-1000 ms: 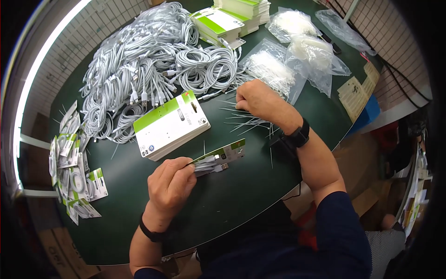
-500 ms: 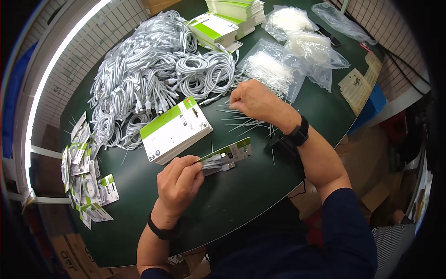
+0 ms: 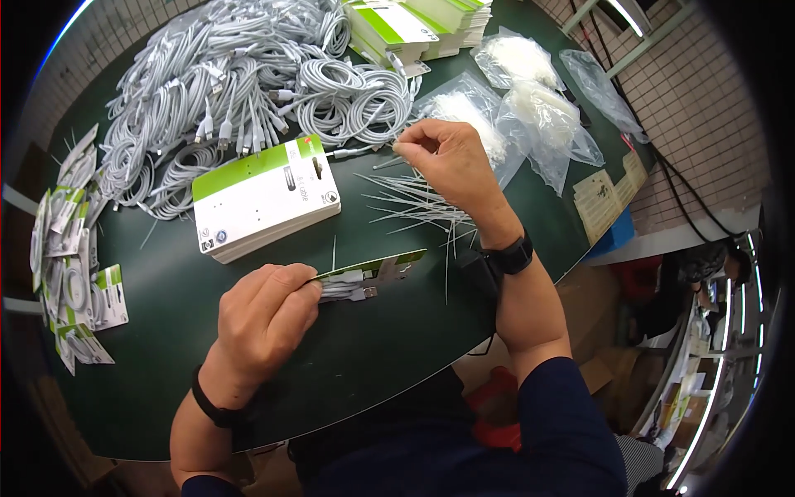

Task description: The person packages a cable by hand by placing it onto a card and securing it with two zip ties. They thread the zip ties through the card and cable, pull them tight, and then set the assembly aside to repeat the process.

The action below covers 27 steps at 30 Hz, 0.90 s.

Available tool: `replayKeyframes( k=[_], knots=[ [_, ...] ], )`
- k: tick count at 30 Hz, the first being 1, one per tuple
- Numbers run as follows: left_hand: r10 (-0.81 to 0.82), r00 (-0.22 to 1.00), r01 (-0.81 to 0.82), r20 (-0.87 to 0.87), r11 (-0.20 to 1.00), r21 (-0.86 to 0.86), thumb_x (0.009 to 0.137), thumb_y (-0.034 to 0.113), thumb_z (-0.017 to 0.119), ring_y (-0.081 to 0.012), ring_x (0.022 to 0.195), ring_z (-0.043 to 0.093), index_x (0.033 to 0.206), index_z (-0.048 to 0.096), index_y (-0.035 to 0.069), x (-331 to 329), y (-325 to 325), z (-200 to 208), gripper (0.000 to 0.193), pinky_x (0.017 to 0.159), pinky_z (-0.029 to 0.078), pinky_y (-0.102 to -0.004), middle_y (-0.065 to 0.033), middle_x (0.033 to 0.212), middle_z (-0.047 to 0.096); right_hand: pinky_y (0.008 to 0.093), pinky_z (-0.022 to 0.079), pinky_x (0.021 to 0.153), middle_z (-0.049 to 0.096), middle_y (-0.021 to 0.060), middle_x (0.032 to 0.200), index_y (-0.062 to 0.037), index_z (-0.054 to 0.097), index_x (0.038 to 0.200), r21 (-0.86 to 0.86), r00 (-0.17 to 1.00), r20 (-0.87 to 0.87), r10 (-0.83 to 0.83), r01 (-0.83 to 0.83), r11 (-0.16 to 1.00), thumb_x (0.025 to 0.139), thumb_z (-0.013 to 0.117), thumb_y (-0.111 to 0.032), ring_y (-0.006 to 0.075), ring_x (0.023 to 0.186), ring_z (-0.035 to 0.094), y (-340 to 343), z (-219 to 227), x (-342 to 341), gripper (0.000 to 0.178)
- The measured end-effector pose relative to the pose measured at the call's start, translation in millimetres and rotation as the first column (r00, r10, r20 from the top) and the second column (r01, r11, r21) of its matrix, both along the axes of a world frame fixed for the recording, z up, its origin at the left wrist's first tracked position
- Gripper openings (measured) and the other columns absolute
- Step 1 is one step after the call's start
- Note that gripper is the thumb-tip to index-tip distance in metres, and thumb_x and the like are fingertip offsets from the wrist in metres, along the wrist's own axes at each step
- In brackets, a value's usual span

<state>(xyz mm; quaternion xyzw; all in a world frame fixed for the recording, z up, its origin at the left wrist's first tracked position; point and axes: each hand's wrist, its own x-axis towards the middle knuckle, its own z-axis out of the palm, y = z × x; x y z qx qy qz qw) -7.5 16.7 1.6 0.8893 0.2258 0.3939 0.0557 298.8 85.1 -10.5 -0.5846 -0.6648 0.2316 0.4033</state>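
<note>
My left hand (image 3: 269, 319) is closed on the edge of a green-and-white card (image 3: 389, 265), tilted nearly edge-on above the table. A coiled grey-white USB cable (image 3: 344, 288) lies against that card, its metal plug pointing right; my fingers hide the rest. My right hand (image 3: 451, 161) has thumb and forefinger pinched together above a loose heap of thin white cable ties (image 3: 418, 199). What lies in the pinch is too small to make out. A stack of blank-backed green-and-white cards (image 3: 265, 195) sits beyond my left hand.
A big pile of coiled cables (image 3: 232, 91) covers the far left. Carded cables (image 3: 74, 282) are heaped at the left edge. More card stacks (image 3: 393, 29) stand at the back, beside clear bags of cable ties (image 3: 538, 116). A worn paper sheet (image 3: 596, 203) lies at the right edge.
My right hand has risen slightly off the cable ties toward the coiled cables, its fingertips pinched. The left hand still grips the card and cable. The whole view has shifted with my head.
</note>
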Motion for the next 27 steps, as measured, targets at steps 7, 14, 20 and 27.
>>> replayKeyframes(
  k=[7,14,20,27],
  knots=[
    [-0.034,0.999,0.034,-0.002,0.999,0.025,0.072,-0.003,0.077,-0.028,0.072,0.07,0.092,0.068,-0.003,0.9,-2.4,-4.6,0.022,0.062,0.058,-0.0357,-0.0146,0.094,0.07,0.0196,0.047,0.061,0.075,0.005,0.084,-0.0004,0.073,0.1,-0.071,0.909,-0.41,-0.075,0.05,0.996,0.098,0.076,-0.009,0.0059,0.069,0.061,2.6,1.5,-5.0,0.01],
    [-0.034,0.999,0.034,-0.014,0.999,0.034,0.072,-0.001,0.075,-0.0275,0.073,0.07,0.093,0.07,-0.003,2.7,-2.3,-6.7,0.022,0.063,0.059,-0.0353,-0.0142,0.095,0.071,0.0172,0.043,0.059,0.074,0.0075,0.091,-0.0023,0.07,0.115,-0.192,0.668,-0.744,0.013,-0.233,0.953,0.099,0.076,-0.01,0.0054,0.069,0.057,-10.9,0.1,-19.5,0.019],
    [-0.029,0.999,0.029,-0.02,0.999,0.032,0.072,0.0,0.076,-0.0269,0.074,0.071,0.094,0.071,-0.002,5.2,-1.6,-6.0,0.022,0.063,0.059,-0.0352,-0.0139,0.096,0.071,0.0181,0.044,0.061,0.074,0.007,0.093,-0.001,0.072,0.114,-0.232,0.634,-0.773,0.018,-0.309,0.922,0.098,0.077,-0.011,0.0056,0.07,0.058,-17.3,2.8,-27.5,0.019],
    [-0.064,0.997,0.064,-0.033,0.998,0.011,0.072,-0.006,0.081,-0.0287,0.074,0.071,0.097,0.068,-0.003,1.7,-4.1,-3.0,0.029,0.063,0.059,-0.0357,-0.0152,0.097,0.072,0.0198,0.048,0.065,0.076,0.008,0.097,0.0022,0.074,0.119,-0.222,0.665,-0.742,0.083,-0.361,0.906,0.098,0.077,-0.009,0.0067,0.072,0.06,-24.4,13.1,-35.8,0.024]
  ],
)
